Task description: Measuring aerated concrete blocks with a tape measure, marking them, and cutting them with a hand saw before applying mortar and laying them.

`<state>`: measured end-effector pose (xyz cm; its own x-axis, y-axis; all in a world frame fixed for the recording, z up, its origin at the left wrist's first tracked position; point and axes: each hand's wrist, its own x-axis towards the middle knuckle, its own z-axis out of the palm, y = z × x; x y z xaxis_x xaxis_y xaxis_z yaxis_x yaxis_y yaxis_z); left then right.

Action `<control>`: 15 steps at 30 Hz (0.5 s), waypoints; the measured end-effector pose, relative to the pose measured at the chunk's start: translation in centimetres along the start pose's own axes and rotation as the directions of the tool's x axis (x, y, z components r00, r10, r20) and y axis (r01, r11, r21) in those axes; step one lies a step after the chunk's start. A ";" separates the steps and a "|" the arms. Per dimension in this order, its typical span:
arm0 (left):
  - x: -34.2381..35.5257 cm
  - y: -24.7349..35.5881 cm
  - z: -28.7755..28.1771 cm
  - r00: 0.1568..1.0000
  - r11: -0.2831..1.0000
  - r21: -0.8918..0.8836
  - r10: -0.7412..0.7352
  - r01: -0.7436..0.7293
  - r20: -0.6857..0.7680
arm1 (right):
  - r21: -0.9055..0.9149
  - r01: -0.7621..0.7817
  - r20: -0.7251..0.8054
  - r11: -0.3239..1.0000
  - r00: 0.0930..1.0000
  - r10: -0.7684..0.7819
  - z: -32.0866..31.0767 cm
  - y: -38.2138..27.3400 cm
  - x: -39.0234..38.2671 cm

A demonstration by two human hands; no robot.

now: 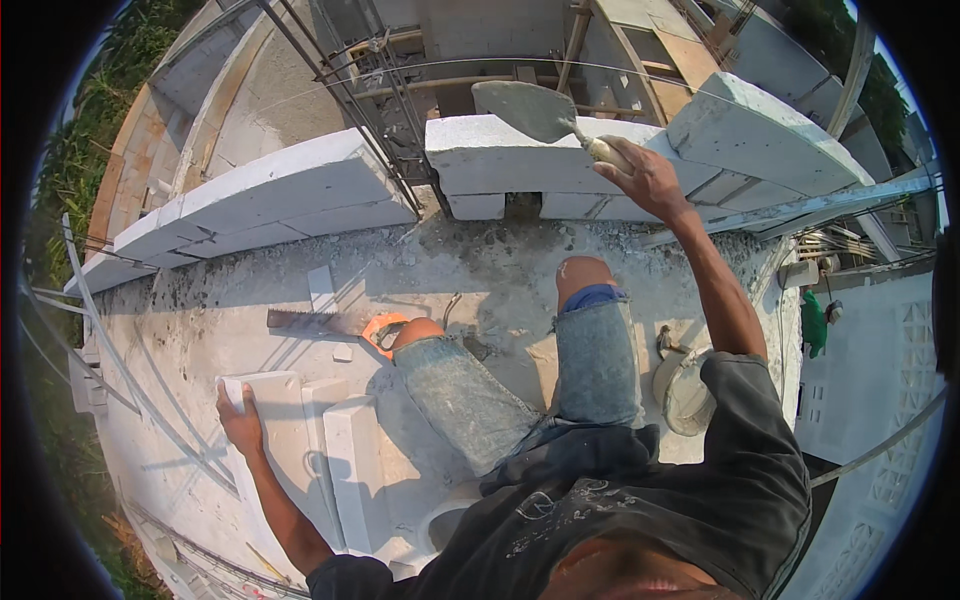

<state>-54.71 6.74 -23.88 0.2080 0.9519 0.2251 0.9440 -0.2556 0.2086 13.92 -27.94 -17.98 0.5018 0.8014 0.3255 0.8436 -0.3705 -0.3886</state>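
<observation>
A trowel (525,110) with a broad, mortar-smeared blade is in my right hand (650,178), its fingers wrapped round the handle. The blade is over the top of a white block wall (530,165), pointing left; whether it touches cannot be told. Down at the left, my left hand (240,425) grips the far end of a white block (285,430), thumb and fingers over its edge. Two narrower white blocks (352,460) lie beside that one. A handsaw (300,322) with an orange handle lies on the floor near my knee.
Upright steel bars (375,120) rise through a gap in the wall. A thin string (480,63) runs above it. At my right stands a mortar-stained bucket (685,393). Long pale poles (130,365) slant at the left edge. Beyond the wall are lower rooms with timber.
</observation>
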 end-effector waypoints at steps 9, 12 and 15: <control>-0.2 0.1 -0.3 0.999 0.999 0.031 -0.038 0.038 0.005 | -0.410 0.269 0.088 0.872 0.963 -0.255 1.3 -2.9 7.0; 0.0 0.0 0.1 1.000 1.000 0.018 -0.021 0.021 0.004 | -0.417 0.230 0.041 0.879 0.971 -0.234 0.9 -0.5 5.2; 0.1 -0.8 0.4 1.000 1.000 0.024 -0.009 0.009 -0.010 | -0.465 0.210 -0.069 0.860 0.960 -0.271 -0.2 1.3 3.1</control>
<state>-55.33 7.08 -24.45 0.1968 0.9525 0.2326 0.9519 -0.2425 0.1875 16.63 -26.01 -17.25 0.2660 0.8374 0.4774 0.9195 -0.3691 0.1352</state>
